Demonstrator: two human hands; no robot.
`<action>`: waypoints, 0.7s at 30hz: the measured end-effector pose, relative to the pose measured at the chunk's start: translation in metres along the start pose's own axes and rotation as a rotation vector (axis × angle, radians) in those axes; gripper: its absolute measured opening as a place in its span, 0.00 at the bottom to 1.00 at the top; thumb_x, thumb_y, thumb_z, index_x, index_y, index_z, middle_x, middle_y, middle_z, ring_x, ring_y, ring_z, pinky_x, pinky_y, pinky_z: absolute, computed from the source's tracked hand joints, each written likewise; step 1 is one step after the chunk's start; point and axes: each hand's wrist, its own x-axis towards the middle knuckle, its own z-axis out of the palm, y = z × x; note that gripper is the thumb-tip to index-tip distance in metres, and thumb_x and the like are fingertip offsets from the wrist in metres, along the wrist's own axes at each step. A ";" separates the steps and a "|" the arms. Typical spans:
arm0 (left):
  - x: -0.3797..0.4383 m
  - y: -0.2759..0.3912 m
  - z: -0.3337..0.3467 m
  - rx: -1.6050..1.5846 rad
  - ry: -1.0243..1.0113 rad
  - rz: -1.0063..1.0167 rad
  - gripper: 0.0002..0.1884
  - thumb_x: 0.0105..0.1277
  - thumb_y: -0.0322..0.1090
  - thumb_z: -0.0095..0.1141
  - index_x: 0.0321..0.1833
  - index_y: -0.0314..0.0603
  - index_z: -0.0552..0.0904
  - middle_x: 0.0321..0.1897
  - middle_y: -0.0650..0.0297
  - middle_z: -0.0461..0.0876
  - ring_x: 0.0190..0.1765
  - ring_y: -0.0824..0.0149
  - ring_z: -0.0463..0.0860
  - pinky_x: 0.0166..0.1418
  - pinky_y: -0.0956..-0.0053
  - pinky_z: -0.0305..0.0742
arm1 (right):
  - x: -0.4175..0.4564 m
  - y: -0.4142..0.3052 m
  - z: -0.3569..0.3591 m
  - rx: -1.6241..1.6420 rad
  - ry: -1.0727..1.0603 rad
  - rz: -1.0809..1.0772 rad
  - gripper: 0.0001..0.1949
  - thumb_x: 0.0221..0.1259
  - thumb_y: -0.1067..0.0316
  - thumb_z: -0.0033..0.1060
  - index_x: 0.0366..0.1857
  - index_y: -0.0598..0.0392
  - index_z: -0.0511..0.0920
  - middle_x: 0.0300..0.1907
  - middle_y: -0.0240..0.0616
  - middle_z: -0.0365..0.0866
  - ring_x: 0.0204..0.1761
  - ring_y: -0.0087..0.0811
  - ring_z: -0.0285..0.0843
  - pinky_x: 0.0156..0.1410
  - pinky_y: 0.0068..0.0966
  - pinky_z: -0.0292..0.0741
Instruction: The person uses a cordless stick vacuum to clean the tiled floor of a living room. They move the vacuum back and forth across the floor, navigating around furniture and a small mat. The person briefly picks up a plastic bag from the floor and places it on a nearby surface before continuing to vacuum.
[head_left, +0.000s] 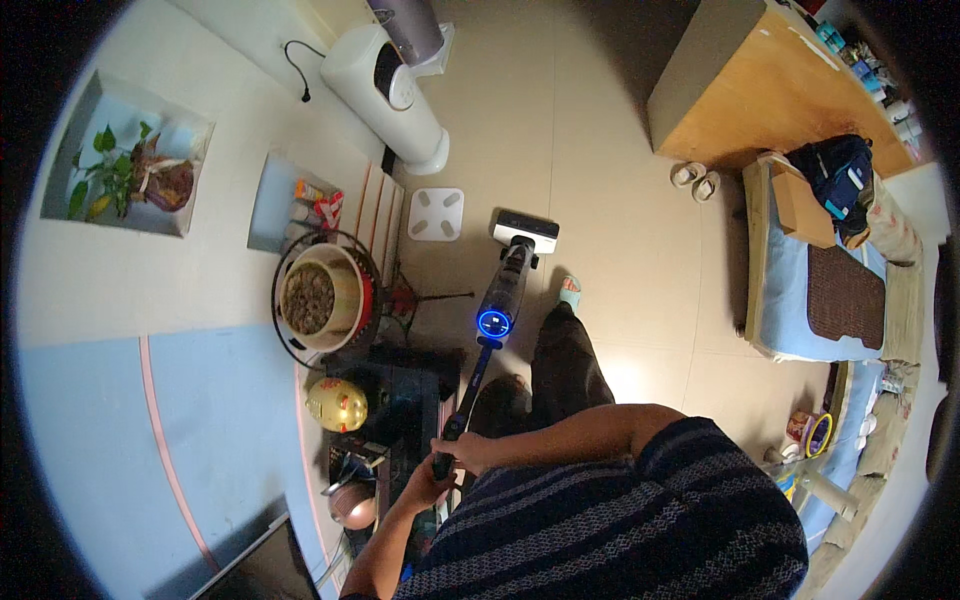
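Note:
Both my hands are on the handle of an upright floor washer, which leans away from me across the floor. My right hand wraps the upper grip near its black top. Just below it in the picture, my left hand closes around the end of the same handle. A round blue-lit display glows on the washer's body. The white and black cleaning head rests flat on the beige tile floor, ahead of my slippered foot.
Left of the cleaning head lies a white bathroom scale. A white tower appliance stands beyond it. A planter on a stand and a dark cabinet line the left wall. At right are slippers and a cushioned wooden bench.

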 end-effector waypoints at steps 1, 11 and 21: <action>0.023 0.019 -0.002 0.150 -0.012 0.008 0.19 0.62 0.28 0.56 0.55 0.41 0.68 0.41 0.59 0.77 0.42 0.67 0.77 0.45 0.70 0.74 | -0.005 -0.014 -0.013 0.087 0.018 0.007 0.24 0.58 0.40 0.54 0.34 0.55 0.80 0.35 0.39 0.74 0.38 0.31 0.72 0.43 0.33 0.69; 0.296 0.194 0.040 0.247 -0.016 0.276 0.30 0.61 0.33 0.57 0.63 0.34 0.60 0.48 0.54 0.76 0.50 0.64 0.75 0.53 0.70 0.70 | -0.036 -0.148 -0.239 0.421 0.407 -0.336 0.18 0.60 0.47 0.56 0.33 0.53 0.76 0.35 0.38 0.74 0.40 0.34 0.70 0.46 0.39 0.66; 0.616 0.310 0.094 0.252 0.138 0.314 0.18 0.52 0.30 0.57 0.45 0.36 0.70 0.34 0.59 0.77 0.37 0.64 0.77 0.40 0.68 0.71 | -0.139 -0.315 -0.482 0.438 0.785 -0.828 0.15 0.56 0.52 0.58 0.30 0.55 0.74 0.28 0.33 0.73 0.31 0.27 0.68 0.39 0.26 0.67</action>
